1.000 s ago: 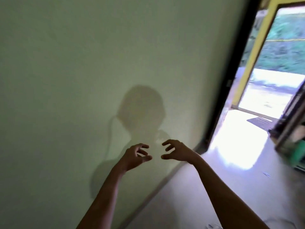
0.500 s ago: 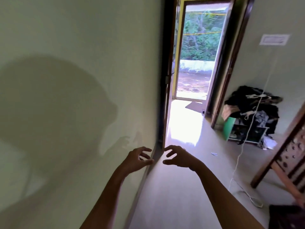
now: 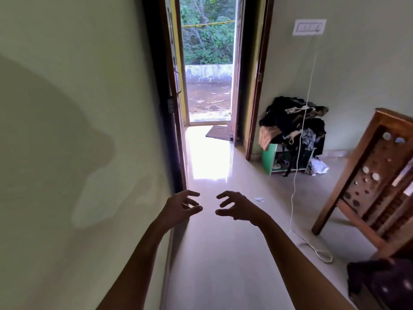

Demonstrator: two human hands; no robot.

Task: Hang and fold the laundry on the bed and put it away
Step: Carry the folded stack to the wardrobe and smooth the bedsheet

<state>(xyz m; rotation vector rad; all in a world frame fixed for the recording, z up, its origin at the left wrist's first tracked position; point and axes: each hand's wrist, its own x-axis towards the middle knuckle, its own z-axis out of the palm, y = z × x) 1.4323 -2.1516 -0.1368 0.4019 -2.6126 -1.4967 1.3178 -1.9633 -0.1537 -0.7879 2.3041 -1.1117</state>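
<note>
Left hand (image 3: pixel 178 209): raised out front, grip empty, fingers spread and half curled.
Right hand (image 3: pixel 239 209): just beside it, not touching; grip likewise loose, holding nothing.
Heap of dark crumpled laundry (image 3: pixel 290 121): atop a small green-sided shelf unit (image 3: pixel 268 156), right of the open doorway (image 3: pixel 207 63), well apart from both hands.

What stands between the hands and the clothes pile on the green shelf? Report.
Nothing solid: bare floor separates the left hand and right hand from the clothes pile. Only a white cord hangs across the pile's front and trails over the floor.

glossy floor (image 3: pixel 234 253), wooden bed frame (image 3: pixel 366 175)
</note>
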